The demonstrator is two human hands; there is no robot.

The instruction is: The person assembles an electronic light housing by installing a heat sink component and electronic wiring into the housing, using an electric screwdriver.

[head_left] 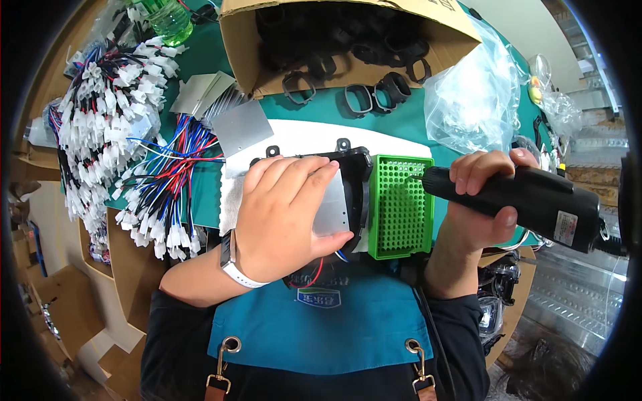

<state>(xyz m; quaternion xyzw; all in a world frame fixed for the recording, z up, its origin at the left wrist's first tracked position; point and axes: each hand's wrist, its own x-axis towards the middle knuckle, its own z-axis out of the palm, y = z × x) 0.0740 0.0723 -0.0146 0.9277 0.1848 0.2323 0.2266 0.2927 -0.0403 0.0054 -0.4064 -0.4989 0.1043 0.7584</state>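
Note:
My left hand (286, 207) lies over a black plastic housing (363, 194) with its fingers stretched out and its thumb apart. Under the palm, a thin silver metal plate (332, 208) sits in the housing, partly covered by the hand. A black electric screwdriver (528, 204) is held sideways in my right hand (483, 194), with the fingers wrapped round its body. Its bit points left, at the upper right part of a green screw tray (373, 207) full of small holes. Whether a screw is on the bit is too small to tell.
Wire bundles with white connectors (110, 110) and red, blue and black leads (179, 174) lie at left beside loose metal plates (242, 128). A cardboard box (241, 47) of black frames stands behind, several frames (299, 88) lying before it. A clear plastic bag (471, 97) is at right.

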